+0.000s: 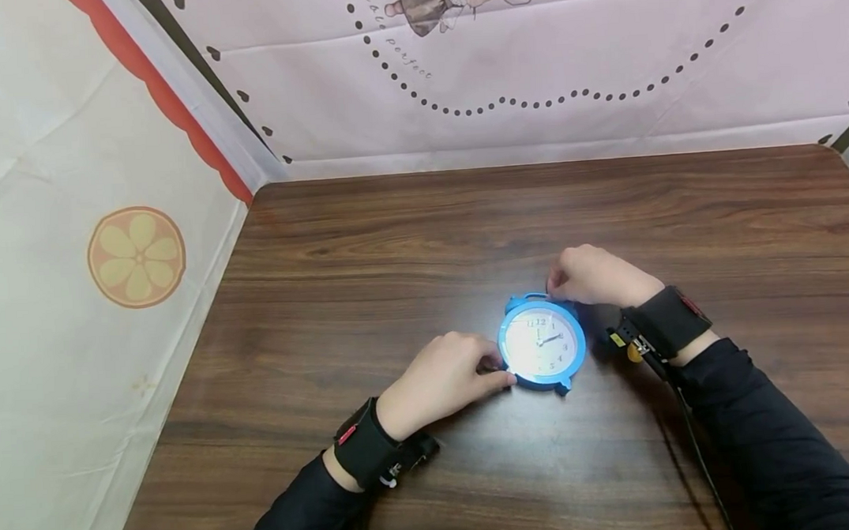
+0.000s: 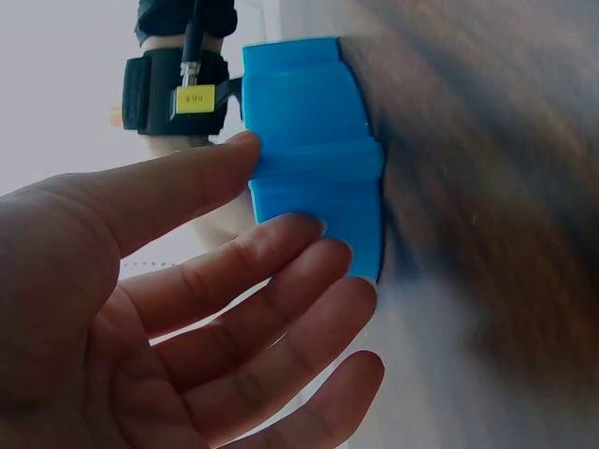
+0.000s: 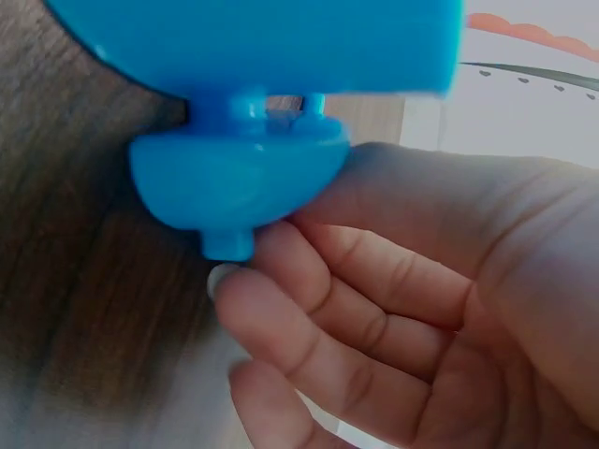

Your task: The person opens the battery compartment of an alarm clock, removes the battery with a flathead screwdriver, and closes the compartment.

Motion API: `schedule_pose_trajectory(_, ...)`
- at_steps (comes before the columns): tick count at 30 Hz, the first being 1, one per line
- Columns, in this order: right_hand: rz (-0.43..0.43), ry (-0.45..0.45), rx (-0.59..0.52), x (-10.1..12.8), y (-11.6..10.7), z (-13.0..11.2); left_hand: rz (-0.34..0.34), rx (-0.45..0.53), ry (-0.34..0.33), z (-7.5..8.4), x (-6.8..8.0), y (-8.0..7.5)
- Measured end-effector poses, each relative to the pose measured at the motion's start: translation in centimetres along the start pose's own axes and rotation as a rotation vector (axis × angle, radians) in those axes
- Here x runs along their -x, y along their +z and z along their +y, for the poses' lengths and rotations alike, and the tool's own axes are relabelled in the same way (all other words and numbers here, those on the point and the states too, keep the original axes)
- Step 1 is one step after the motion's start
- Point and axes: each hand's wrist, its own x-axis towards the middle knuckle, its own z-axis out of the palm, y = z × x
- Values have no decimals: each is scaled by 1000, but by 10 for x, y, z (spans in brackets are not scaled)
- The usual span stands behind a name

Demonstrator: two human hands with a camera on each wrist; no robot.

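Observation:
A blue round alarm clock (image 1: 542, 345) lies face up on the brown wooden table (image 1: 395, 242), its white dial towards me. My left hand (image 1: 444, 379) rests at its lower left rim. In the left wrist view the thumb and the nearly straight fingers (image 2: 281, 253) touch the clock's blue side (image 2: 314, 159) without closing round it. My right hand (image 1: 592, 276) is at the clock's top right. In the right wrist view its thumb and curled fingers (image 3: 309, 299) pinch the blue bell (image 3: 234, 178) under the clock's body (image 3: 253, 37).
Cloth walls enclose the table: a pink one with a dotted curve (image 1: 530, 71) at the back, a white one with a red border and an orange-slice print (image 1: 135, 256) on the left. Both wrists wear black camera bands (image 1: 365, 453).

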Motion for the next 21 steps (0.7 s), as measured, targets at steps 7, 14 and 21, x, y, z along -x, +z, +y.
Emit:
schedule_pose_trajectory(7,25,-16,53,-1,4,-6,22,-17,-45,-7,3,-7)
schedule_pose_trajectory(14,41,-55,100,0,7,-10,12,-8,-53,-10,3,-9)
schedule_pose_trajectory(21,65,-95,105,4,10,-15,-5,-5,-57,-9,5,-11)
